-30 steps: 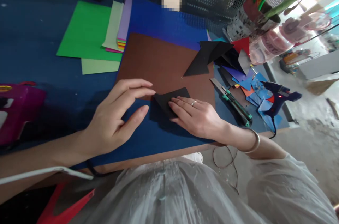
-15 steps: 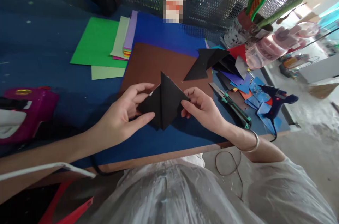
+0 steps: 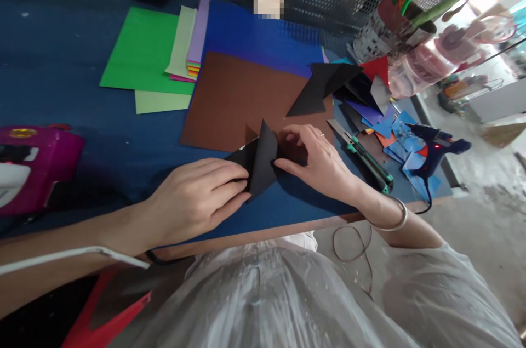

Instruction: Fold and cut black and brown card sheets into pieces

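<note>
A sheet of folded black paper [image 3: 265,160] lies near the table's front edge, with one pointed flap raised along a middle crease. My left hand [image 3: 201,194] rests flat over its left half, fingers stretched and pressing it down. My right hand [image 3: 318,159] is curled at the right corner, thumb and fingers pinching the paper's edge. Its fingertips are partly hidden in shadow behind the flap. Just beyond the paper lies a brown sheet [image 3: 242,96].
A green-handled box cutter [image 3: 364,159] lies right of my right hand. Farther right are paper scraps [image 3: 396,142] and a glue gun [image 3: 431,153]. More black folded paper [image 3: 320,85] sits behind. Green sheets [image 3: 139,52] lie back left; a magenta device [image 3: 45,164] stands left.
My left hand has moved from gripping the left corner to lying flat over the paper's left half. The right half of the paper has tilted up, with my right hand at its corner.
</note>
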A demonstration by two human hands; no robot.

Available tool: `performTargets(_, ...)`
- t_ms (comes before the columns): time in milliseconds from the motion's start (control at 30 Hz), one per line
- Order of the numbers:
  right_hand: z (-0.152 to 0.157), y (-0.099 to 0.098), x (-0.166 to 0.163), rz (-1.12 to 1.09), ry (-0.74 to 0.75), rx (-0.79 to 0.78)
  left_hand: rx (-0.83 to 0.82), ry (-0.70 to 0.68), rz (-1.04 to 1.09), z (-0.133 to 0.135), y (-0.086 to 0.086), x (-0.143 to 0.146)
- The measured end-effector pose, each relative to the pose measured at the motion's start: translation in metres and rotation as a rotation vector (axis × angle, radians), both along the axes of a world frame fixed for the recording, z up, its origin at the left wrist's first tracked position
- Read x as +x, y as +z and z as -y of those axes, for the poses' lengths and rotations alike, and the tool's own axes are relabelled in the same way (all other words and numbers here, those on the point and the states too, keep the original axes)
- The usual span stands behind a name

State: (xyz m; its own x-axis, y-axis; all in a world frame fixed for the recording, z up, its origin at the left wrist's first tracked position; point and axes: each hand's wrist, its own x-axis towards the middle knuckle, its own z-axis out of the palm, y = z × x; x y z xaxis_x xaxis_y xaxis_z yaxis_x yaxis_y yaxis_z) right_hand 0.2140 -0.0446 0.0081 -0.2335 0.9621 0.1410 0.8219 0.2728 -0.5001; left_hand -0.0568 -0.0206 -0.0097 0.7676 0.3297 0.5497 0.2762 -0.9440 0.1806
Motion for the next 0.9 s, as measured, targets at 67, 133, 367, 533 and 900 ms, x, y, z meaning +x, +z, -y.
performTargets(67,0.000,-0.004,-0.001,-0.106,0.057,-0.007,0.040,-0.009,0.012,0.000,0.000,0.001)
performTargets(133,0.000,-0.007,-0.003,-0.220,0.101,-0.043,0.076,-0.020,0.021,0.000,0.000,0.002)
performTargets(367,0.000,0.004,0.015,-0.418,0.295,-0.125,0.129,-0.047,0.034,0.000,-0.006,0.000)
performTargets(533,0.003,0.008,0.035,-0.264,0.632,-0.069,0.131,-0.041,0.041,0.000,-0.007,-0.001)
performTargets(900,0.012,0.004,0.043,-0.135,0.604,0.016,-0.208,-0.067,0.118,0.003,-0.029,-0.014)
